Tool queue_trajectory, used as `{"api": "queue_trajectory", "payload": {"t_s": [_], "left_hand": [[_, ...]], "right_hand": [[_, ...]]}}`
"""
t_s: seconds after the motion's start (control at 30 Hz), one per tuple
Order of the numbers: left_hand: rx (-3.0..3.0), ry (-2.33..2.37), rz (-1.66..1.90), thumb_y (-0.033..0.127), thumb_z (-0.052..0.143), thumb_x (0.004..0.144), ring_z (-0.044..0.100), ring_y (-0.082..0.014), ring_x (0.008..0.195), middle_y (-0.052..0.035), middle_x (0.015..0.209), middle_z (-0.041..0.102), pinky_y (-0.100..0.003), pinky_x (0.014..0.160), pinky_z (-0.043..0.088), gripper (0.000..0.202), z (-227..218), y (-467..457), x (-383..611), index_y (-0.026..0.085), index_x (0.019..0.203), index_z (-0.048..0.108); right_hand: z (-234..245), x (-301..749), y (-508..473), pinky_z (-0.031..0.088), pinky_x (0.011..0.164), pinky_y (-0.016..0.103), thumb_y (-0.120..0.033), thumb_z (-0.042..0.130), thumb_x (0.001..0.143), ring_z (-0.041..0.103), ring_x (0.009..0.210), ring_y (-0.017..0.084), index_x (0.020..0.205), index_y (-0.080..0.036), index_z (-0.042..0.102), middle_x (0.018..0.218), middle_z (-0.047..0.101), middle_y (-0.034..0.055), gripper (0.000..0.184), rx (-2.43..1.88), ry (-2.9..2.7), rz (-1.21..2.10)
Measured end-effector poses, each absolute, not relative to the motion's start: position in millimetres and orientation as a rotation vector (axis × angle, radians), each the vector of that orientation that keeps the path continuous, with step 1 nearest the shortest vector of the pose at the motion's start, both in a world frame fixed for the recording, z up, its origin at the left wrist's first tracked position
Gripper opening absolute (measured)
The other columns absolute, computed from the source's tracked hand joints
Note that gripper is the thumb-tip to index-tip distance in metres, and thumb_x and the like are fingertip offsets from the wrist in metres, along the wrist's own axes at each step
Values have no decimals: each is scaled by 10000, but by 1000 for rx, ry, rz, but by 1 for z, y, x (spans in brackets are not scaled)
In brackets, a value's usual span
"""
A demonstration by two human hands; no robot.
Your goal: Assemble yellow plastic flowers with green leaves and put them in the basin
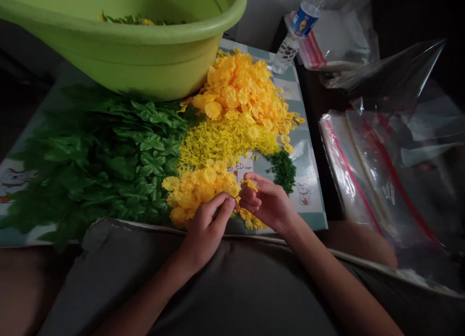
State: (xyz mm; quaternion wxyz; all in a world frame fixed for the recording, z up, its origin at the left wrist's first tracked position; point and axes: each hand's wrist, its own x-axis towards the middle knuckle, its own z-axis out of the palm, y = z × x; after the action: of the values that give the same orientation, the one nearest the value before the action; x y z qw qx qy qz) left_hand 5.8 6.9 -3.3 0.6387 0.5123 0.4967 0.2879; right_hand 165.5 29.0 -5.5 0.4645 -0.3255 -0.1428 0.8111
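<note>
My left hand (209,219) and my right hand (267,202) meet at the near edge of a low table (308,205). The right hand's fingers are curled round a small yellow fabric flower (250,184). The left hand pinches toward it with thumb and forefinger, on something too thin to make out. Just behind the hands lies a small heap of yellow flowers (198,185). Further back spread thin yellow stamen pieces (221,139) and a large heap of orange-yellow petals (241,91). A small pile of dark green bits (283,170) sits right of the hands.
A mass of green plastic leaves (105,156) covers the table's left half. A big green basin (145,45) stands at the back with pieces inside. A water bottle (298,28) lies at the back right. Clear zip bags (381,176) pile up on the right.
</note>
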Motion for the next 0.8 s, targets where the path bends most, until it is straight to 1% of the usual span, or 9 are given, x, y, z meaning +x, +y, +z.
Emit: {"api": "queue_trajectory", "payload": {"t_s": [0.13, 0.27, 0.33, 0.43, 0.57, 0.63, 0.73, 0.8], "left_hand": [[1154, 1138, 653, 416, 416, 921, 308, -84, 524, 36, 649, 415, -207, 448, 241, 313, -5, 6, 5, 178, 747, 520], [1124, 1123, 664, 414, 418, 925, 304, -78, 528, 29, 683, 452, -198, 441, 230, 316, -6, 7, 6, 177, 737, 509], [1112, 1118, 673, 405, 420, 927, 293, -76, 523, 32, 675, 446, -195, 435, 220, 310, -6, 7, 6, 178, 735, 511], [1106, 1113, 694, 387, 429, 926, 288, -80, 515, 39, 632, 408, -191, 428, 218, 285, -6, 8, 7, 186, 750, 530], [1111, 1120, 715, 375, 450, 915, 323, -82, 525, 36, 639, 422, -183, 446, 264, 258, -6, 6, 6, 190, 759, 541], [1098, 1152, 728, 370, 464, 903, 321, -82, 518, 41, 634, 415, -181, 443, 263, 215, -6, 5, 5, 199, 796, 540], [1051, 1214, 745, 334, 479, 882, 308, -82, 498, 60, 608, 381, -176, 431, 231, 118, -6, 4, 4, 224, 906, 513], [1006, 1221, 733, 308, 472, 875, 306, -83, 484, 74, 575, 345, -169, 434, 229, 103, -5, 3, 4, 236, 947, 483]], "right_hand": [[-8, 165, 27, 283, 447, 159, -139, 637, 748, 343, 448, 54, 846, -231, 621, 514, 468, -61, 135, -777, -365, 1959], [-10, 164, 27, 300, 451, 163, -164, 672, 751, 341, 441, 46, 809, -213, 642, 508, 470, -61, 82, -770, -379, 1984], [-10, 164, 27, 330, 456, 172, -196, 701, 736, 371, 442, 43, 801, -190, 663, 533, 511, -47, 76, -789, -382, 2000], [-9, 165, 27, 394, 494, 189, -234, 732, 720, 446, 447, 39, 815, -166, 688, 585, 585, -27, 125, -819, -419, 2019], [-8, 163, 25, 407, 481, 189, -211, 748, 705, 524, 449, 54, 799, -157, 690, 573, 611, -27, 123, -926, -559, 2035], [-7, 161, 26, 414, 463, 195, -208, 758, 689, 539, 442, 63, 772, -154, 683, 564, 607, -33, 124, -977, -628, 2020], [-7, 158, 26, 429, 439, 211, -216, 774, 666, 549, 430, 76, 745, -152, 675, 569, 607, -37, 143, -1010, -712, 1993], [-8, 157, 26, 440, 439, 214, -221, 775, 667, 564, 437, 79, 737, -155, 666, 587, 611, -38, 145, -1022, -753, 1987]]}}
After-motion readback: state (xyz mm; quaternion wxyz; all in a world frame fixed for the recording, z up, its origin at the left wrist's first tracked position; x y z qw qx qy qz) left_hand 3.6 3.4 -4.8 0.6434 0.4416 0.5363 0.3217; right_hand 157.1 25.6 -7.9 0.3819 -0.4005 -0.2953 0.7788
